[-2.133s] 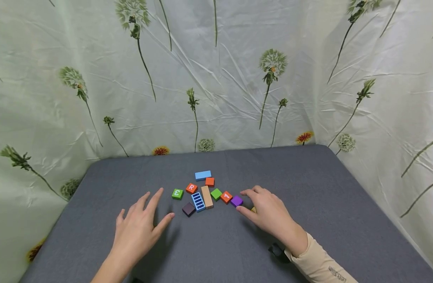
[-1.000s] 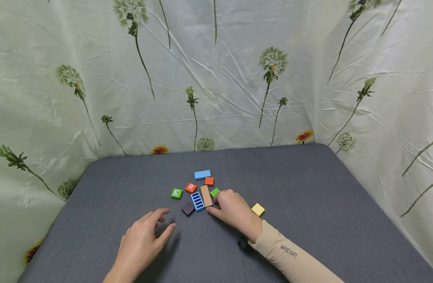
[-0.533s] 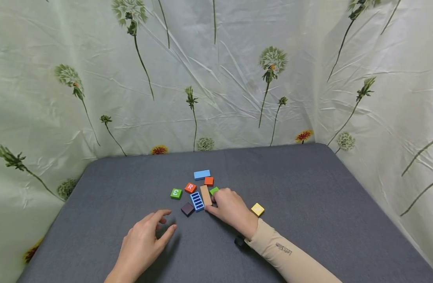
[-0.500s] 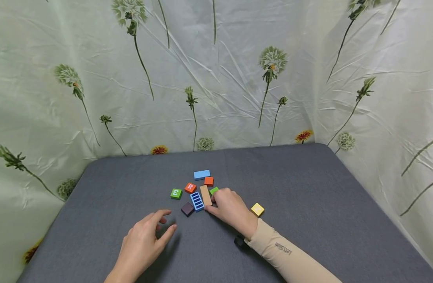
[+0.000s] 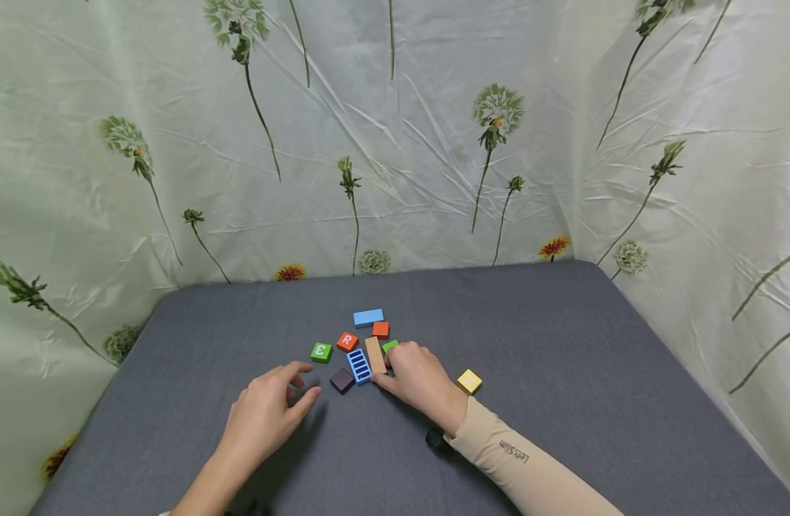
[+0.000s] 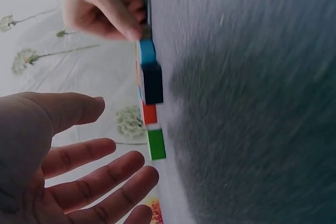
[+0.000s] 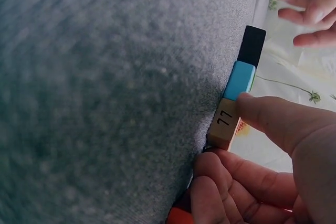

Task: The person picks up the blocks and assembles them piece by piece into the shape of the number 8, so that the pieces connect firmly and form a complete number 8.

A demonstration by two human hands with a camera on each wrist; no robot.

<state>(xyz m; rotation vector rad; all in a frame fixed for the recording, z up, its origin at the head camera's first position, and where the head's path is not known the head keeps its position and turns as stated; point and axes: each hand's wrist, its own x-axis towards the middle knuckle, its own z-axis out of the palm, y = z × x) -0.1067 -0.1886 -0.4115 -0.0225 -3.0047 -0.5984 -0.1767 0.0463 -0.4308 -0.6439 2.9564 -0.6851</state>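
Observation:
My right hand (image 5: 424,380) is at the tan wooden block (image 5: 375,355), pinching its ends between thumb and curled index finger; the right wrist view shows "77" on that tan block (image 7: 223,121). Left of it, touching, lies a blue block with dark bars (image 5: 359,366), then a dark purple block (image 5: 342,380). A plain green block (image 5: 390,346) is partly covered by my right hand. In the right wrist view a red block (image 7: 179,216) peeks out below the fingers. My left hand (image 5: 262,408) hovers left of the blocks, fingers relaxed and holding nothing.
Behind lie a light blue block (image 5: 368,317), a red block (image 5: 381,330), a red block marked R (image 5: 347,341) and a green block marked 3 (image 5: 321,352). A yellow block (image 5: 469,381) sits right of my right wrist. Flowered cloth (image 5: 408,143) hangs beyond the grey table (image 5: 530,315).
My right hand has moved left from beside the purple block to the tan block, uncovering the yellow one and covering the red "1" and purple blocks. My left hand has shifted slightly, its fingers more bent.

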